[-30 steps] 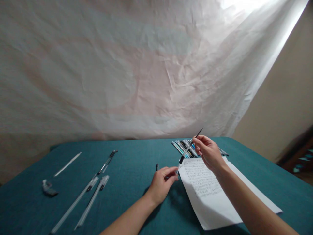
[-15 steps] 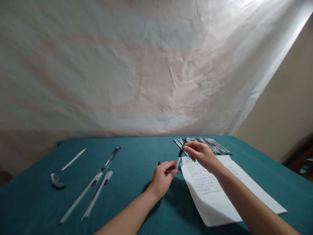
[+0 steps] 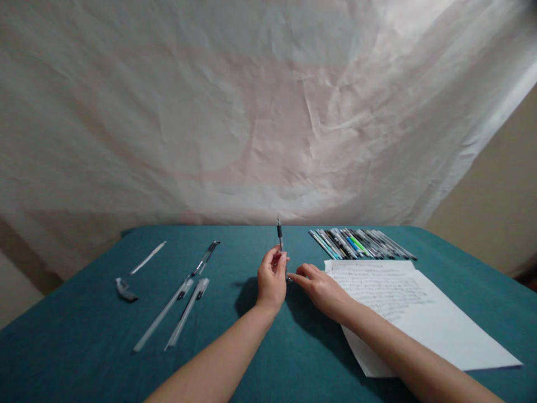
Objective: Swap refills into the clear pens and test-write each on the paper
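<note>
My left hand (image 3: 272, 280) is closed round a slim pen (image 3: 279, 234) and holds it upright over the teal table (image 3: 235, 358), its dark grip section pointing up. My right hand (image 3: 318, 285) lies low just right of it. Its fingertips are drawn together at the pen's lower end, which is mostly hidden between the two hands. A sheet of paper (image 3: 423, 319) covered in handwriting lies under my right forearm.
A row of several pens (image 3: 361, 243) lies at the back right, beyond the paper. On the left are two clear pen barrels (image 3: 176, 314), a dark pen (image 3: 205, 258), a thin white refill (image 3: 147, 257) and a small dark piece (image 3: 125, 290). A creased white sheet hangs behind the table.
The pen swung from a slant in my right hand to upright in my left. Both hands moved left, off the paper. The view shifted, so the table things sit further right.
</note>
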`<state>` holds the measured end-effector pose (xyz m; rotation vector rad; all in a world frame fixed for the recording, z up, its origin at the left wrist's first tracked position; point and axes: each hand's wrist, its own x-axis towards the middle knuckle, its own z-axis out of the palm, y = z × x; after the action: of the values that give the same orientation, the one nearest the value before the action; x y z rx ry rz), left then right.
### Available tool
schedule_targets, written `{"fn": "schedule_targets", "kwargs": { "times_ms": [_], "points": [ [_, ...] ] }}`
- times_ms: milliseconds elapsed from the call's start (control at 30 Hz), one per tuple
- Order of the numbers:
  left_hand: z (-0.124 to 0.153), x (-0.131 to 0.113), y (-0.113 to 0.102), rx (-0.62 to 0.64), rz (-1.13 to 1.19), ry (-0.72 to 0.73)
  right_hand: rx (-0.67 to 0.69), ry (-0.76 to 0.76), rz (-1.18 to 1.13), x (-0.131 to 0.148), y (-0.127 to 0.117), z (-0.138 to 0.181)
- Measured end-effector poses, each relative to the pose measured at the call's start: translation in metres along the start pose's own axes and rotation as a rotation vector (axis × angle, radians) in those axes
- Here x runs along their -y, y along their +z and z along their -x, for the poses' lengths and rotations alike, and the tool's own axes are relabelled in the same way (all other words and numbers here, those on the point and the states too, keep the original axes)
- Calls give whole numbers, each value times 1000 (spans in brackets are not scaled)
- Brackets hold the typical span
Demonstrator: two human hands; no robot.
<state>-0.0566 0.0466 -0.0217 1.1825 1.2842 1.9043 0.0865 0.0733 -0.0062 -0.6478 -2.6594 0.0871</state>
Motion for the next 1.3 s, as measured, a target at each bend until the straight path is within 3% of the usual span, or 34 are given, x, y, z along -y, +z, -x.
{"fn": "schedule_targets", "kwargs": {
  "times_ms": [267,600,733,867,967,1100,1300],
  "points": [
    [1,-3,1,32,-53,18,14,-127,127,0,1,-3],
    [2,0,1,50,-59,13,102,-160,168,-3,1,-1],
    [6,-6,1,135,-145,66,-95,-3,-51,-10,-14,-2],
    [13,-17,3,294,-253,156,-477,293,-560,-19,-48,-6],
    [17,-23,6,374,-273,193,-679,400,-882,-20,-76,-7],
    [19,-24,8,399,-268,200,-746,397,-975,-16,-97,-5],
    [19,-27,8,406,-282,203,-690,380,-880,-16,-93,-3]
  ]
}}
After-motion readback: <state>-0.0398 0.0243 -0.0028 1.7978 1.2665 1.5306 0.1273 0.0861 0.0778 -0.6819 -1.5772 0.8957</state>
